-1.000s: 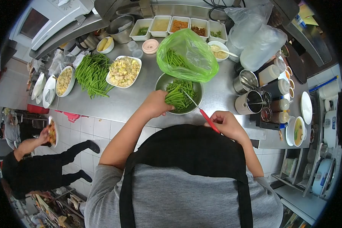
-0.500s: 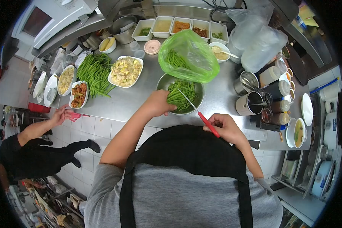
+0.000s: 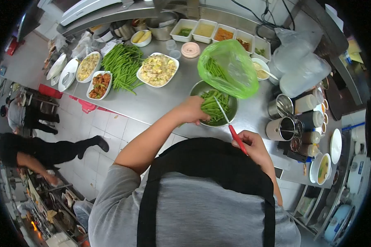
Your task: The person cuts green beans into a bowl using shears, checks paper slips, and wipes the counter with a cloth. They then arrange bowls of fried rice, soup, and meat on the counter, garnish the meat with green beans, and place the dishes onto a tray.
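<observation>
My left hand [image 3: 192,111] is closed round some green beans at the left side of a metal bowl [image 3: 233,108]. Cut green beans [image 3: 218,108] lie in that bowl. With my right hand [image 3: 252,146] I hold the red handle of a pair of scissors [image 3: 238,139], whose blades reach over the beans. A green plastic bag [image 3: 240,80] with more beans in it rests against the bowl's far rim. Farther left on the steel counter lies a big pile of long green beans [image 3: 123,66].
Dishes of pale food [image 3: 158,70] and red-brown food [image 3: 100,85] stand left on the counter [image 3: 152,105]. White tubs [image 3: 204,31] line its back. Metal pots [image 3: 280,128], bottles and a soup bowl [image 3: 320,168] are at the right. Co-workers [image 3: 41,158] stand at the left.
The view has shifted, so the counter's things appear farther right. The nearer co-worker's hand has left the counter's edge and is now lower, and another person has come into view.
</observation>
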